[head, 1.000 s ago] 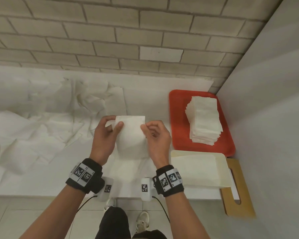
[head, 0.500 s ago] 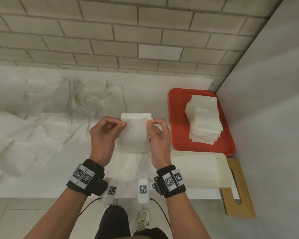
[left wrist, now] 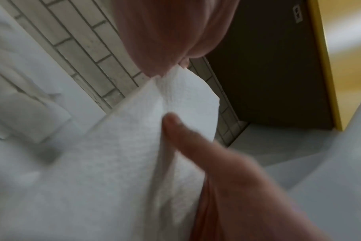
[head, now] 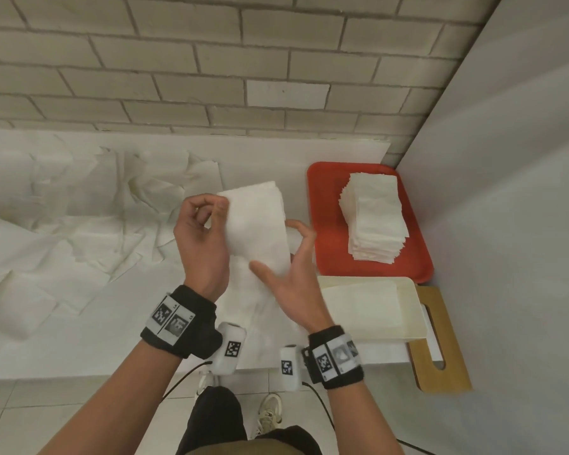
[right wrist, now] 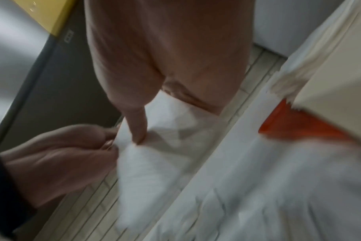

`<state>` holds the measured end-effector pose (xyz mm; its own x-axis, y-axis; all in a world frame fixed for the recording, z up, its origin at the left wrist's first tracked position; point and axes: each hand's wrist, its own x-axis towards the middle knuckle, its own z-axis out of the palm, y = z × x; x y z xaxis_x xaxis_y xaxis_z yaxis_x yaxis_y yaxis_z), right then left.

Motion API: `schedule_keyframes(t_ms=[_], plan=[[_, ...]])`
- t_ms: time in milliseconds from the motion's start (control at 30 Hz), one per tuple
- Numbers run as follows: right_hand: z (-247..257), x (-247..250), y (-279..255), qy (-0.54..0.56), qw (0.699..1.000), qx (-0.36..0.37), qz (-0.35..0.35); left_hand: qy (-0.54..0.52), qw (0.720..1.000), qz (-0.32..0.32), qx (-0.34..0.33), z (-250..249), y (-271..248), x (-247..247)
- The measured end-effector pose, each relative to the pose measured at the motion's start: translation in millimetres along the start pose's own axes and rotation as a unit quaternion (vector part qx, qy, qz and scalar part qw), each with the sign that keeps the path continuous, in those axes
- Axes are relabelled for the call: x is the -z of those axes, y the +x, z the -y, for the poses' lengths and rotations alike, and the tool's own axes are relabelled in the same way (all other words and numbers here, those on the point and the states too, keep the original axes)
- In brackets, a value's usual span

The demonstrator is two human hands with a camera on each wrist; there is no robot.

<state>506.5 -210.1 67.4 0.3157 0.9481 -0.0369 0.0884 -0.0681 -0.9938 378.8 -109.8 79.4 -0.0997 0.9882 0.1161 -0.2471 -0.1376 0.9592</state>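
A folded white napkin [head: 257, 224] is held up above the white table [head: 112, 339], tilted to the left. My left hand [head: 216, 205] pinches its top left corner between thumb and fingertips. My right hand [head: 276, 247] holds its lower right side, thumb across the front and fingers behind. In the left wrist view the napkin [left wrist: 134, 146] fills the centre, with my left fingertips [left wrist: 165, 70] on its corner. In the right wrist view my right hand [right wrist: 155, 114] grips the napkin [right wrist: 155, 154], opposite the left hand [right wrist: 72, 146].
A red tray [head: 326, 224] at the right carries a tall stack of folded napkins [head: 375, 218]. In front of it lie a cream tray [head: 411, 310] and a wooden board [head: 447, 356]. Loose unfolded napkins [head: 79, 231] cover the table's left. A brick wall stands behind, a grey partition on the right.
Both hands pinched the napkin's top corners before. Now my right hand has slid down to its lower right side, and the napkin has tilted left.
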Motion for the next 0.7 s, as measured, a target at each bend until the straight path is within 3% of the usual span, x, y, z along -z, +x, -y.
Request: schedule_keyframes(t_ms=[100,167,267,367,433,500,567,633,700], plan=[[2,43,-15,-0.027,0.999,-0.027,-0.030,-0.009,1.000,-0.025,0.009,-9,-2,-4],[0,75,-26,0.008,0.994,-0.041,-0.096,0.019,0.999,0.009,0.034,-8,-11,-3],[-2,119,-42,0.033,0.978,-0.038,-0.202,0.078,0.984,0.139,0.074,7,-37,4],[-23,160,-52,-0.085,0.961,-0.066,-0.253,0.212,0.936,0.264,0.099,36,-58,20],[-45,183,-55,-0.230,0.942,-0.086,-0.227,0.333,0.908,0.249,0.054,60,-59,42],[-68,199,-58,-0.394,0.900,-0.087,-0.167,0.439,0.881,0.173,0.032,82,-50,66],[-84,205,-55,-0.515,0.847,-0.052,-0.123,0.533,0.831,0.132,0.086,100,-41,82],[-89,202,-49,-0.593,0.801,-0.047,-0.074,0.596,0.774,0.144,0.156,111,-38,84],[-90,191,-45,-0.641,0.762,-0.073,-0.060,0.640,0.731,0.171,0.164,117,-38,78]])
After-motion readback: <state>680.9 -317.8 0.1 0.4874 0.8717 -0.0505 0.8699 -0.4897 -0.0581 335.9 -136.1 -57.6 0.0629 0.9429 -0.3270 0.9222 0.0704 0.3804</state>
